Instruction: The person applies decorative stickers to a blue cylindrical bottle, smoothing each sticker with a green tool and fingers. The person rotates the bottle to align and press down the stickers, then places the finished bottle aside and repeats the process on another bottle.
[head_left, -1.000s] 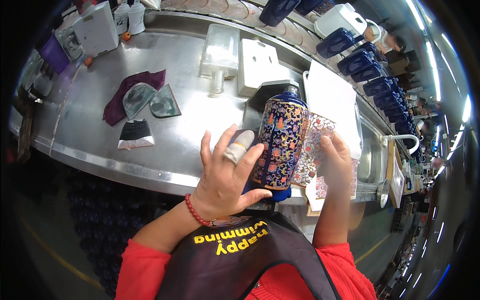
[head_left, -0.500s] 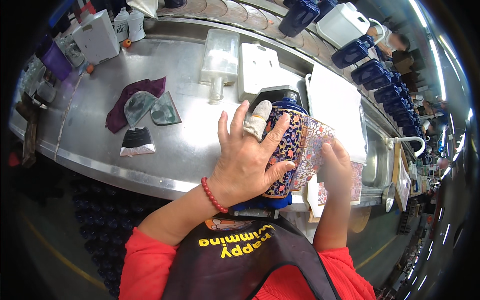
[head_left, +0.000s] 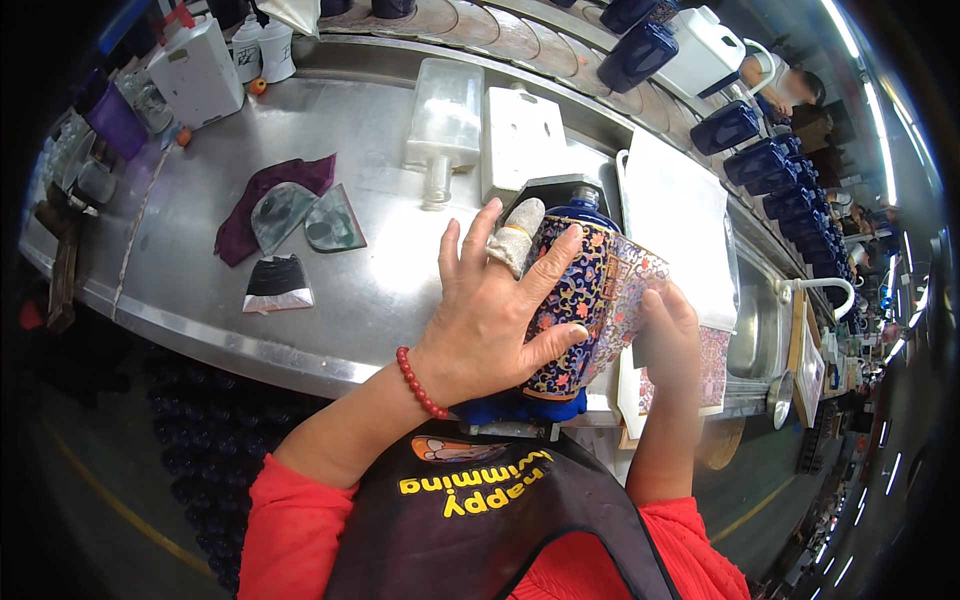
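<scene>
A dark blue bottle [head_left: 588, 198] stands in front of me, its side wrapped in a floral patterned film [head_left: 572, 300]. A loose, see-through flap of this film sticks out to the right of the bottle. My right hand [head_left: 668, 325], partly blurred, pinches the flap's outer edge between thumb and fingers. My left hand [head_left: 495, 310] lies spread over the bottle's left side, thumb and fingers apart and pressing on the pattern. A grey cloth finger cover [head_left: 514, 238] sits on one of its fingers. Blue cloth [head_left: 540, 409] shows at the bottle's base.
Left on the metal table [head_left: 370, 250] lie a purple cloth [head_left: 240, 215] and several small pads. A clear bottle [head_left: 443, 120] and a white container [head_left: 522, 140] stand behind. Patterned sheets [head_left: 708, 365] and white paper [head_left: 675, 220] lie right, near a sink [head_left: 752, 340]. Blue bottles [head_left: 638, 57] line a conveyor.
Blue bottles on the conveyor have moved to the right. Both hands keep nearly the same hold on bottle and film; the view has shifted slightly.
</scene>
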`<control>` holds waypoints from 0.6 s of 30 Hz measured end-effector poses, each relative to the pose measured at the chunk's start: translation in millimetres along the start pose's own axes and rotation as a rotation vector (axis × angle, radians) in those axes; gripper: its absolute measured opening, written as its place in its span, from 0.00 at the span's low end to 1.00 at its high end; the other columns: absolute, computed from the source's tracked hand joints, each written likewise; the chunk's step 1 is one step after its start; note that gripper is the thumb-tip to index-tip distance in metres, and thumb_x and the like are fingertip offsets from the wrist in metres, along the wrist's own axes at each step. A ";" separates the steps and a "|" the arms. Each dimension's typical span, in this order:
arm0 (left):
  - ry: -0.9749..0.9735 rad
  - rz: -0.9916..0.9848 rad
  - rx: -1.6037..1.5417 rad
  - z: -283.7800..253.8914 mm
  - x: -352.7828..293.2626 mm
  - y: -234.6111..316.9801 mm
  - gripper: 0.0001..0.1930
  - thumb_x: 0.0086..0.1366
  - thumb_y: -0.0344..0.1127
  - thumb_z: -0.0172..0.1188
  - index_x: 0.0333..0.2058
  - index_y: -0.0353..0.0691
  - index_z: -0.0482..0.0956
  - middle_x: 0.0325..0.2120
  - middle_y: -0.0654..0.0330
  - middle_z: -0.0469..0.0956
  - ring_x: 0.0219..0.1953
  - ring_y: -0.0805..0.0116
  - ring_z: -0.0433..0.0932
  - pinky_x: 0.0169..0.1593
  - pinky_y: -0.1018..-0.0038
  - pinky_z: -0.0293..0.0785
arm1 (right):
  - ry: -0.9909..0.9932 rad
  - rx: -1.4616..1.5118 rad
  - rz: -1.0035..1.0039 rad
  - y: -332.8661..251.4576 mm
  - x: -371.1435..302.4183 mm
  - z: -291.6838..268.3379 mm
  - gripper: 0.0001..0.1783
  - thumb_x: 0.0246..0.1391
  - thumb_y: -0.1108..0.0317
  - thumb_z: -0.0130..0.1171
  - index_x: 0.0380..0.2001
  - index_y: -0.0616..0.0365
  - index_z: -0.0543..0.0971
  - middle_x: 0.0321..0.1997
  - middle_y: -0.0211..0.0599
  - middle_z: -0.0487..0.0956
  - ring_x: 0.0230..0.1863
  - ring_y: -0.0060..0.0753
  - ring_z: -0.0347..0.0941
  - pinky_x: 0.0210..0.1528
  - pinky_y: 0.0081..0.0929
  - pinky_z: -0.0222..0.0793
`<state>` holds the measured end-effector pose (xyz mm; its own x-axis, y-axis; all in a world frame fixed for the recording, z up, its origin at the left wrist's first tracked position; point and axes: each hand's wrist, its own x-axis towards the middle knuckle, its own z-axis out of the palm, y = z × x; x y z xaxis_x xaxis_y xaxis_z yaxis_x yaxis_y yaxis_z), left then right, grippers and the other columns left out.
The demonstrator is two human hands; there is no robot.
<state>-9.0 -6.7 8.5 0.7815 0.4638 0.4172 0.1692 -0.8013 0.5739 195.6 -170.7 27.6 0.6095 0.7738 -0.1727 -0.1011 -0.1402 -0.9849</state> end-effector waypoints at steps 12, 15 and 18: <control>0.002 0.001 -0.018 2.7 0.0 -1.7 0.42 0.66 0.67 0.57 0.72 0.51 0.62 0.63 0.42 0.69 0.71 0.34 0.50 0.71 0.37 0.35 | -0.005 -0.023 -0.004 2.9 1.4 -1.8 0.10 0.70 0.68 0.55 0.41 0.65 0.80 0.44 0.26 0.74 0.48 0.18 0.71 0.54 0.21 0.67; 0.007 0.004 -0.025 3.2 0.1 -2.6 0.42 0.66 0.67 0.56 0.72 0.50 0.62 0.63 0.42 0.69 0.71 0.34 0.50 0.70 0.36 0.36 | -0.003 -0.031 -0.001 2.4 1.9 -1.0 0.10 0.70 0.68 0.55 0.39 0.64 0.79 0.44 0.26 0.74 0.48 0.17 0.71 0.55 0.21 0.66; 0.012 0.008 -0.031 2.4 0.9 -2.6 0.43 0.66 0.67 0.56 0.72 0.50 0.62 0.63 0.41 0.69 0.70 0.34 0.51 0.71 0.37 0.36 | 0.003 -0.044 0.003 1.8 2.9 0.5 0.09 0.69 0.67 0.55 0.39 0.63 0.79 0.43 0.25 0.74 0.46 0.16 0.70 0.53 0.20 0.66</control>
<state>-7.3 -5.2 5.7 0.7753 0.4625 0.4301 0.1444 -0.7928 0.5922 196.8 -168.4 25.3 0.6115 0.7715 -0.1755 -0.0681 -0.1696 -0.9832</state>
